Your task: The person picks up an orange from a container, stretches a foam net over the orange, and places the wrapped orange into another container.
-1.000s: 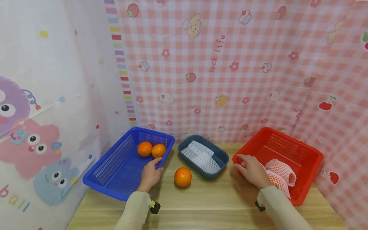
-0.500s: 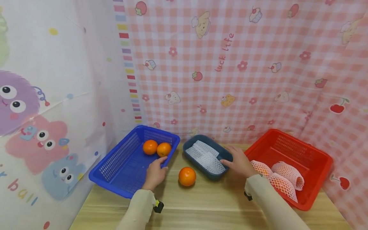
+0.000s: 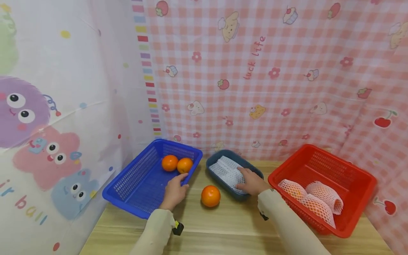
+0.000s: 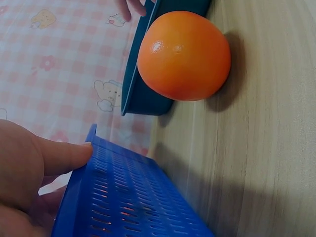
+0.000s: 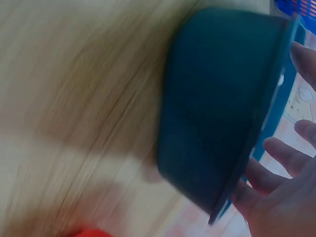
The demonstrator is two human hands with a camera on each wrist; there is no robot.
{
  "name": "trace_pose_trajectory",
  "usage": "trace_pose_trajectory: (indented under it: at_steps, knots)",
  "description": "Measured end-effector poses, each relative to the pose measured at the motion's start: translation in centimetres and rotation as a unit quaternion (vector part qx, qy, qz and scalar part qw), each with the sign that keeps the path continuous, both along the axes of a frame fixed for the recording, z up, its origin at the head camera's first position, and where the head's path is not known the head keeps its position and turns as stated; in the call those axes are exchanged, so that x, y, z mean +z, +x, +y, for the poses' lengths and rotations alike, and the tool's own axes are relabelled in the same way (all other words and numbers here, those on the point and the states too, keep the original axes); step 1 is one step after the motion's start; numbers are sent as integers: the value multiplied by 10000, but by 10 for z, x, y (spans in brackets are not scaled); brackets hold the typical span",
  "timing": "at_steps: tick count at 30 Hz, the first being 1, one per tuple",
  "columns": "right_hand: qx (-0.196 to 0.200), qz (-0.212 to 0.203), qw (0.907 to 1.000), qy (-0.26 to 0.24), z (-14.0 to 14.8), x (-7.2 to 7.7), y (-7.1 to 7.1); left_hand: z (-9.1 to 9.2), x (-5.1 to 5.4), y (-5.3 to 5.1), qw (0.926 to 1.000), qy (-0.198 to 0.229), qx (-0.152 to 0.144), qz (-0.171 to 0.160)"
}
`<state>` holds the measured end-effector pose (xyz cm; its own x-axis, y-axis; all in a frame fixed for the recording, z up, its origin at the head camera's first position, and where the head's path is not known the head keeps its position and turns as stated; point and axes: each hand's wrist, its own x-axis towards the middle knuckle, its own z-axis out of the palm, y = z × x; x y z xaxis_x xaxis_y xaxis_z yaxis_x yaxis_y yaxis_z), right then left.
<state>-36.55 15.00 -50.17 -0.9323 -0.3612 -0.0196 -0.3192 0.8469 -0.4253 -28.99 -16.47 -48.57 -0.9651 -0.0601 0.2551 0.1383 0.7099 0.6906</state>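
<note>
My left hand (image 3: 174, 193) pinches the near right rim of a blue basket (image 3: 143, 189); the left wrist view shows its thumb outside and fingers partly hidden behind the rim. Two oranges (image 3: 170, 163) lie in that basket. Over a dark teal tray (image 5: 217, 89) reaches my right hand (image 3: 253, 182), its fingers spread above white foam fruit nets (image 3: 224, 166). The right wrist view shows fingertips around the tray's rim, with nothing held; whether they touch the nets is hidden. A loose orange (image 3: 210, 196) sits on the table between the blue basket and the tray.
At the right stands a red basket (image 3: 307, 173) holding three pink foam nets (image 3: 318, 209), with orange fruit showing through some. All stand on a wooden table (image 3: 223, 237). A checked cloth (image 3: 239, 88) hangs behind, and a white printed cloth (image 3: 95, 88) at the left.
My right hand has moved left from the red basket's near rim to over the teal tray. My left hand stays on the blue basket's rim. The head view has shifted slightly.
</note>
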Motion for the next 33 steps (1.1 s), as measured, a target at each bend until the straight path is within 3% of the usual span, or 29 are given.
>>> trace_pose_trajectory:
  at_steps: [15, 21, 33]
  knots:
    - [-357, -15, 9969, 696, -25, -18, -3, -1, -1, 0, 10000, 30, -8, 56]
    - [-412, 93, 9981, 453, -21, -17, -1, -1, -2, -1, 9998, 11, -18, 173]
    - [-565, 985, 9934, -159, -8, -5, 6, 0, 0, 0, 9999, 110, 38, 45]
